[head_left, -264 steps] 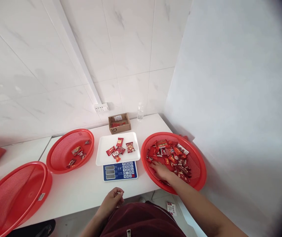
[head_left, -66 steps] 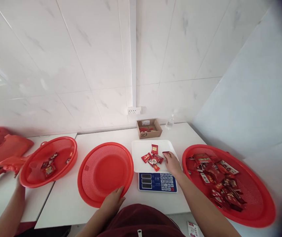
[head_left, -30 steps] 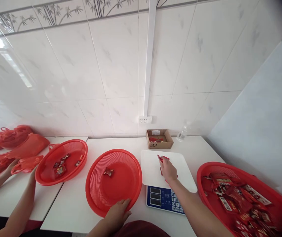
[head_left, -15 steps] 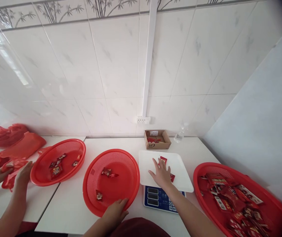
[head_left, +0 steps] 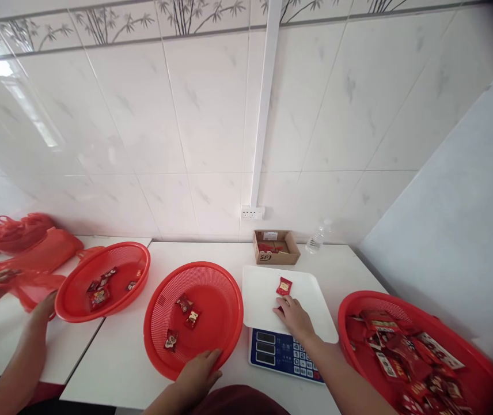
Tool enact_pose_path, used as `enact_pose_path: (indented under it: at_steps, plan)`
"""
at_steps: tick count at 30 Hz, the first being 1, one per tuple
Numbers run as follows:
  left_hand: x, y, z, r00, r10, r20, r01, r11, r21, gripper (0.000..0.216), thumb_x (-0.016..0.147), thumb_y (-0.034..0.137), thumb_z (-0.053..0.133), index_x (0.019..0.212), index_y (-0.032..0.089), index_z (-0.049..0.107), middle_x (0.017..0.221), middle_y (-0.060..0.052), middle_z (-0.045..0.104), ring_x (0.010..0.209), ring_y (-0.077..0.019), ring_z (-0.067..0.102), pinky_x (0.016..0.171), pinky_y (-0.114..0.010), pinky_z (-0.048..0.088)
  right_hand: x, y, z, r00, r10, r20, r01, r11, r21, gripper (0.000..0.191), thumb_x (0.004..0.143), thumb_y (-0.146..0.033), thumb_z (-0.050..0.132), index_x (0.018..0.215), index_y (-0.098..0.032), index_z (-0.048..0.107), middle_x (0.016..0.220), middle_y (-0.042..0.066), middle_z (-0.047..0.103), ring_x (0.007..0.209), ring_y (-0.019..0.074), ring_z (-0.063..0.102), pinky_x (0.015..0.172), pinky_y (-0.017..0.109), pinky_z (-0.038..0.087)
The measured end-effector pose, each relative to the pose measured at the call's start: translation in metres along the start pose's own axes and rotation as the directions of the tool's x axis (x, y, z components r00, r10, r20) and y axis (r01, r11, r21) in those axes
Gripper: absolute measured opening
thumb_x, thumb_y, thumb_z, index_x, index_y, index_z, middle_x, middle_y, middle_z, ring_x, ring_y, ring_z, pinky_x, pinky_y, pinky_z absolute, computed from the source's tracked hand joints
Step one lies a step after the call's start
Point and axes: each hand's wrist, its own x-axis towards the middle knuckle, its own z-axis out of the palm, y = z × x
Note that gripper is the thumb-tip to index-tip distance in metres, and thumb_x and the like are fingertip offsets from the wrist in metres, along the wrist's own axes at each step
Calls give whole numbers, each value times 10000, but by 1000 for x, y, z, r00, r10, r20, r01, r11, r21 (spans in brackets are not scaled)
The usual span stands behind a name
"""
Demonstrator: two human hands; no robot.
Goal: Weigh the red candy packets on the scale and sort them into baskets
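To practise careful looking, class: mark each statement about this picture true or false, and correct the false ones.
1. The right hand rests on the white tray. True.
2. The middle basket is empty. False: three packets lie in it.
3. One red packet lies on the tray. True.
4. The left hand touches nothing. False: it is on the middle basket's near rim.
5. The right basket holds many packets. True.

Bright even light, warped dark-vignetted edges
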Motion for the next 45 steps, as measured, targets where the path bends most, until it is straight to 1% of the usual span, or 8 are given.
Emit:
enact_pose_path:
  at_steps: [7, 12, 16, 20, 25, 31, 38, 45]
  plan:
    - [-4, 5, -3, 1000, -11, -21, 11, 1000, -20, 560, 801, 361, 485, 1340, 208, 473, 1297, -137, 563, 1167, -310, 526, 985, -428, 383, 14, 12, 0, 989, 144, -43, -131, 966, 222, 285, 882, -356, 382, 901, -217, 630, 975, 70, 639, 857, 220, 615, 717, 317, 447]
    - [-9, 14, -9, 1000, -20, 0, 20, 1000, 4, 558, 817, 369, 463, 1351, 207, 460, 1310, -131, 553, 1175, -295, 523, 986, -413, 388, 33, -22, -12, 908, 371, -192, -201, 791, 578, 357, 853, -452, 368, 882, -193, 611, 943, 97, 652, 910, 245, 599, 810, 362, 458]
    - [-9, 16, -10, 1000, -13, -27, 13, 1000, -29, 539, 804, 339, 484, 1327, 207, 492, 1276, -132, 579, 1148, -305, 540, 973, -416, 394, 37, -85, -29, 992, 102, -70, -9, 624, 782, 437, 866, -487, 370, 1105, -189, 583, 1096, 94, 649, 971, 220, 607, 870, 363, 467]
    - [-9, 20, -12, 999, -10, -31, 9, 1000, -23, 536, 807, 327, 474, 1327, 197, 492, 1272, -146, 578, 1144, -318, 542, 963, -431, 401, 25, -107, -42, 983, -184, 10, 138, 769, 625, 426, 814, -326, 525, 1223, -211, 558, 1261, 84, 578, 1158, 219, 525, 987, 346, 398]
    - [-11, 23, -15, 1000, -22, -19, 22, 1000, 3, 543, 815, 326, 463, 1339, 186, 479, 1301, -149, 557, 1175, -313, 523, 985, -432, 392, -2, -53, -39, 982, 38, 187, -79, 974, 214, 418, 755, -180, 563, 1171, -200, 604, 1222, 111, 586, 1173, 269, 492, 961, 354, 388]
    - [-9, 20, -12, 999, -32, -17, 33, 999, 28, 543, 829, 360, 452, 1353, 220, 458, 1325, -105, 548, 1183, -270, 522, 1005, -387, 389, -22, 1, -14, 957, 199, 210, -237, 956, 173, 319, 778, -89, 438, 1013, -179, 634, 1064, 102, 595, 1004, 194, 577, 851, 261, 415]
    - [-10, 17, -9, 999, -27, -45, 26, 1000, -14, 529, 821, 356, 471, 1338, 244, 478, 1299, -104, 568, 1170, -287, 526, 989, -407, 392, 22, 21, -10, 905, 425, -13, -397, 857, 328, 378, 810, -127, 379, 1132, -144, 574, 1122, 125, 563, 1030, 195, 579, 869, 275, 424]
    - [-13, 16, -17, 999, -13, -51, 9, 997, -71, 526, 799, 388, 514, 1306, 248, 519, 1273, -111, 588, 1150, -318, 540, 972, -434, 395, 44, 6, -7, 951, 308, -19, -297, 930, 216, 371, 799, -339, 526, 1133, -202, 612, 1179, 119, 519, 997, 224, 578, 870, 323, 419]
